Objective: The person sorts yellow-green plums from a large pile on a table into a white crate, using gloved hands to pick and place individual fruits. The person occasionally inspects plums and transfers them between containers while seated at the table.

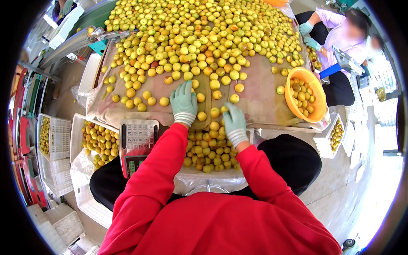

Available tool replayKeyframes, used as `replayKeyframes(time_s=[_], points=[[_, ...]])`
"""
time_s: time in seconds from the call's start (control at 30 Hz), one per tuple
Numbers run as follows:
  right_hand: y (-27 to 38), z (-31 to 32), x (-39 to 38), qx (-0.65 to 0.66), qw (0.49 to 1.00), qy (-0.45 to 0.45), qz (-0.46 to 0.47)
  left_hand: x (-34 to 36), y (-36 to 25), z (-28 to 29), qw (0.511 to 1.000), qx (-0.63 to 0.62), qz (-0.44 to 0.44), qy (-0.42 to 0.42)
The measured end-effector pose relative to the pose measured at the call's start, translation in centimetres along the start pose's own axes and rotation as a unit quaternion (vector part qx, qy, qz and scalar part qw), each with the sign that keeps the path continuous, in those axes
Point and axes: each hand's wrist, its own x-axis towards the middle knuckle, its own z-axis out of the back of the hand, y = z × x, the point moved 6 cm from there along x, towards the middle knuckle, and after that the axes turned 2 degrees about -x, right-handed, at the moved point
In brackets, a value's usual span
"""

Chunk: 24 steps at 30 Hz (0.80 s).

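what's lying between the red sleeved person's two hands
In the head view, a few yellow fruits lie on the cloth between the left hand and the right hand.

White glare bleaches the floor [366,193] at right; edges bend.

The floor [327,191] was grey and looked hard. Very bright light [380,187] came in on the right side and made everything there look almost white. A big table [255,111] stood in the middle, with a brownish cloth [260,87] spread on it. Over on the left, white crates [59,172] with little holes stood in a pile, and a long metal rail [68,49] ran along near the table.
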Motion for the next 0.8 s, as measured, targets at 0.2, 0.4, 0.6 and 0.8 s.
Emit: replayKeyframes(time_s=[0.2, 0.4, 0.6, 0.8], points=[[-1.3, 5.2, 4.7, -0.021, 0.995, -0.100, 0.011, 0.0, 0.1, 0.1, 1.000, -0.017, 0.012, 0.007], [-10.9, 6.1, 13.1, -0.308, 0.947, -0.083, -0.029, 0.1, -0.4, 0.4, 0.999, -0.051, -0.002, -0.013], [-10.4, 4.1, 12.9, -0.396, 0.917, -0.044, -0.032, -0.3, -0.7, 0.9, 0.999, -0.031, -0.014, -0.006], [-9.8, 4.2, 13.0, -0.391, 0.918, -0.056, -0.023, -2.0, -2.6, 2.2, 0.986, -0.151, -0.061, 0.046]])
